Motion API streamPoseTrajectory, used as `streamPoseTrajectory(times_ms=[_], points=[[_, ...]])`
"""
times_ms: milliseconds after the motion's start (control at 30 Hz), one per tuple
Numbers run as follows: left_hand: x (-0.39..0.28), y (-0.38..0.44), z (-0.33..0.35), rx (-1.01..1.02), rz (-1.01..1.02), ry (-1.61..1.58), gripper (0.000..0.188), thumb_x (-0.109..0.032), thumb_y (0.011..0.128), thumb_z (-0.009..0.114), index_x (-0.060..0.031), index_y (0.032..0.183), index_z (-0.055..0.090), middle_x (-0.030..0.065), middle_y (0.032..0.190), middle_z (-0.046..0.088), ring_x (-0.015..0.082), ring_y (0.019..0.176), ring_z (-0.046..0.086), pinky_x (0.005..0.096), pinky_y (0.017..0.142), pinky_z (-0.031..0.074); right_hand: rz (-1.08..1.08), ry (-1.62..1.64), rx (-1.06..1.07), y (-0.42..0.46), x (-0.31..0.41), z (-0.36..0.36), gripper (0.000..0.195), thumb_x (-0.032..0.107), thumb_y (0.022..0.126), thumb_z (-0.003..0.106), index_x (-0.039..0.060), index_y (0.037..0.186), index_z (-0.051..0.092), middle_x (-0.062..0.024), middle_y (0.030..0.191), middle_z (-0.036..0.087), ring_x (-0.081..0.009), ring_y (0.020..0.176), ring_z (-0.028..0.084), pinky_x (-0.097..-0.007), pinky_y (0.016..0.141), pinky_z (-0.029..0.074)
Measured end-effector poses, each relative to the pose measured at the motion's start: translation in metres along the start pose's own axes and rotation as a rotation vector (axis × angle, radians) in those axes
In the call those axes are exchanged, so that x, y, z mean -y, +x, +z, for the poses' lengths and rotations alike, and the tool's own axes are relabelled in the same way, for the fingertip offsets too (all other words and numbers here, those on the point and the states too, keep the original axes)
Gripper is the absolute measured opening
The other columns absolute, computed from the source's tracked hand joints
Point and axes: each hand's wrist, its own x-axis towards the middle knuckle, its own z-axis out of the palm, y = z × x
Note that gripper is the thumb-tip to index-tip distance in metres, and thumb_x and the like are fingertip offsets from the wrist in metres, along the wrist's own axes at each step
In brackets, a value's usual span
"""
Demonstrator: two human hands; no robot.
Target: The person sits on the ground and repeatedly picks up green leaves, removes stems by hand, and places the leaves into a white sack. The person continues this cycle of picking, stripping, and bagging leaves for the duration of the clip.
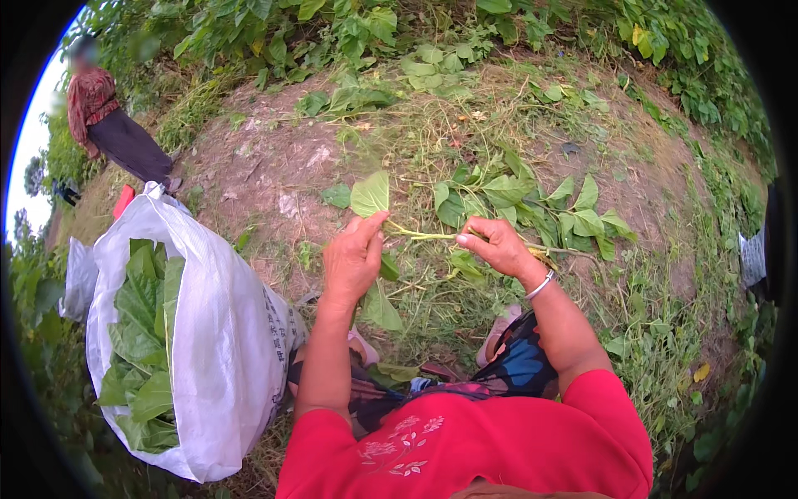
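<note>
A leafy green plant stem (430, 236) stretches between my two hands above the ground. My left hand (354, 259) pinches a leaf stalk at the stem's left end; one broad green leaf (371, 194) stands up past the fingertips. Below that hand hang more green leaves (381, 307). My right hand (500, 246) grips the stem farther along, and the rest of it runs out beyond the wrist. Just past the right hand, leafy cut branches (499, 190) lie on the ground. To my left, an open white woven sack (234, 349) holds large green leaves (146, 312).
A person (103, 118) stands at the far left. A red object (124, 201) shows behind the sack. Bare soil (274, 162) with cut stems and weeds lies ahead. Dense leafy plants (349, 28) border it, and low weeds (648, 368) grow on the right.
</note>
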Motion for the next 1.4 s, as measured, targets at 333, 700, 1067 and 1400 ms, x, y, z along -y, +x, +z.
streamPoseTrajectory(times_ms=[333,700,1067,1400], points=[[0.018,-0.01,0.0,0.278,0.006,0.135,0.02,-0.014,0.085,0.059,-0.0136,0.103,0.068,0.0115,0.092,0.062,0.0322,0.085,0.063,0.0409,0.074,0.05,0.003,-0.093,0.048,-0.005,0.012,0.0,0.028,0.034,0.086,0.066,0.007,0.079,0.061,-0.0089,0.059,0.049,-0.0187,0.054,0.046,-0.0332,0.053,0.038],[0.05,-0.01,0.036,0.579,-0.115,-0.501,0.02,-0.012,0.084,0.063,-0.0045,0.101,0.07,0.0075,0.097,0.066,0.0187,0.093,0.063,0.0302,0.083,0.048,-0.037,-0.066,0.088,-0.013,0.005,-0.022,0.034,0.039,0.089,0.062,0.0061,0.08,0.058,-0.0094,0.061,0.049,-0.0191,0.055,0.045,-0.0349,0.054,0.037],[0.013,-0.01,0.036,0.306,0.095,0.012,0.011,-0.01,0.085,0.055,-0.0019,0.09,0.061,0.0132,0.08,0.06,0.0272,0.073,0.061,0.0376,0.068,0.046,-0.038,-0.271,0.051,-0.029,0.01,-0.026,0.033,0.042,0.088,0.057,0.009,0.082,0.055,-0.013,0.069,0.058,-0.036,0.072,0.058,-0.0478,0.063,0.041],[0.016,-0.006,0.026,0.352,-0.353,-1.167,0.017,-0.02,0.091,0.052,-0.0047,0.082,0.052,0.0039,0.069,0.054,0.0129,0.059,0.051,0.0263,0.056,0.045,-0.272,-0.363,-0.076,-0.066,0.053,-0.027,0.026,0.034,0.093,0.055,0.0104,0.084,0.051,-0.0112,0.065,0.055,-0.0353,0.064,0.057,-0.0456,0.055,0.04]])
